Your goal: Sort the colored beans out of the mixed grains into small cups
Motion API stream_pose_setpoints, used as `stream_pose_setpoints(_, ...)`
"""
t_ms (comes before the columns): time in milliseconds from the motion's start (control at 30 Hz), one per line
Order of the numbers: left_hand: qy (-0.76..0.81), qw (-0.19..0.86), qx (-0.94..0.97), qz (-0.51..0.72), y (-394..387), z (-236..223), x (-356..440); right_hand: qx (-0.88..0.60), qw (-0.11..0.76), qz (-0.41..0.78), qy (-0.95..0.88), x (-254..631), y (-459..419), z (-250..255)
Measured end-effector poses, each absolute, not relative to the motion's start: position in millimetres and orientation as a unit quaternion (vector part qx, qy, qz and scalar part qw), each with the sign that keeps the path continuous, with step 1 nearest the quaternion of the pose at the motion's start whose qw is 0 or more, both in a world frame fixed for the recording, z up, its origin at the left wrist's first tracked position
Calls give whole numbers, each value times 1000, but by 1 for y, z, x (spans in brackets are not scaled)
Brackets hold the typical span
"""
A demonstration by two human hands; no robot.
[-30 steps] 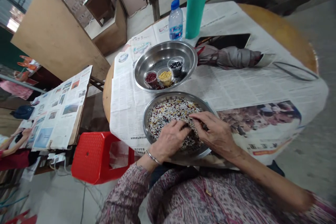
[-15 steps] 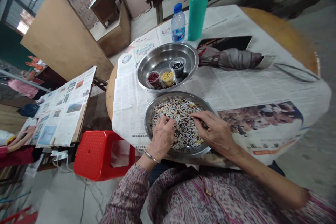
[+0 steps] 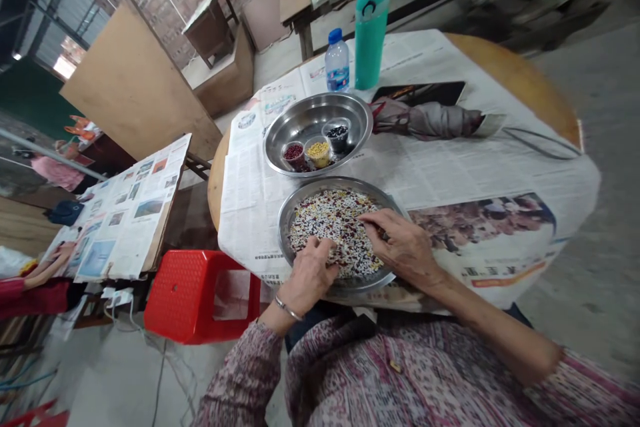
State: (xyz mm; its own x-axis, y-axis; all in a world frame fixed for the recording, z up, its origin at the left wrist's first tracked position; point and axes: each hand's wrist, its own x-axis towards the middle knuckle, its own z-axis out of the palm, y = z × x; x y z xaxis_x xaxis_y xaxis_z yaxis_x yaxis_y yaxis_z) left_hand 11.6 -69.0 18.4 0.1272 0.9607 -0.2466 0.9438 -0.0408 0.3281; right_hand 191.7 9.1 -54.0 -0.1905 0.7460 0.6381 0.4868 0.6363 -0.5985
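Observation:
A round steel basin (image 3: pixel 287 213) holds white rice grains mixed with dark red, black and yellow beans. My left hand (image 3: pixel 311 275), a bangle at its wrist, hangs over the near-left rim with loosely curled fingers, thumb apart from them. Over the right side of the mix, my right hand (image 3: pixel 405 250) has its thumb and index finger close together and its other fingers curled under; what they hold is hidden. Behind stands a second steel basin (image 3: pixel 280 133) with clear cups of red beans (image 3: pixel 294 155), yellow beans (image 3: pixel 319 151) and black beans (image 3: pixel 337 135).
Newspaper (image 3: pixel 250 213) covers the round table. At its back stand a water bottle (image 3: pixel 337 67) and a teal flask (image 3: pixel 371 40). A folded umbrella (image 3: pixel 430 120) and a dark flat tablet-like object (image 3: pixel 450 91) lie right. A red stool (image 3: pixel 180 297) and another person's arms (image 3: pixel 50 267) are left.
My left hand has drawn back a little toward the near rim, its thumb and fingers parting. My right hand stays nearly in place over the mix. The view has shifted slightly.

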Motion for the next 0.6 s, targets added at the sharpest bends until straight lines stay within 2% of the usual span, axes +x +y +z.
stream_pose_setpoints(233, 575, 210, 784, 104, -24, -1, 36, -404, 492, 132, -760, 191, 9, -55)
stream_pose_setpoints(400, 631, 95, 755, 148, -14, 6, 21, -410, 487, 145, -757, 191, 8, -55)
stream_pose_setpoints(467, 664, 72, 733, 131, -19, 9, 13, -410, 488, 144, -757, 191, 8, -54)
stream_pose_setpoints(600, 644, 112, 755, 48, -31, 9, 11, -407, 485, 136, -762, 192, 8, -52)
